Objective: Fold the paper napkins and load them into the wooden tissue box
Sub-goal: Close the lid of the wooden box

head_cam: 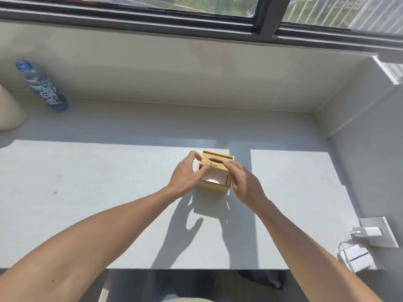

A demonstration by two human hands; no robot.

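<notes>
On the sill, both hands — left [187,174], right [244,182] — pinch the half-open lid [218,163] of the upright box [214,187].

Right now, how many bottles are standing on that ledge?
1: a blue-labelled plastic bottle at the far left, against the wall under the window. More could sit outside the frame.

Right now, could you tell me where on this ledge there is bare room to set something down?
The widest bare patch lies between the water bottle and the wooden tissue box. A smaller one sits right of the box, before the charger. The back strip under the window is bare too. It is crowded at the box, where the left hand and right hand work the lid.
</notes>
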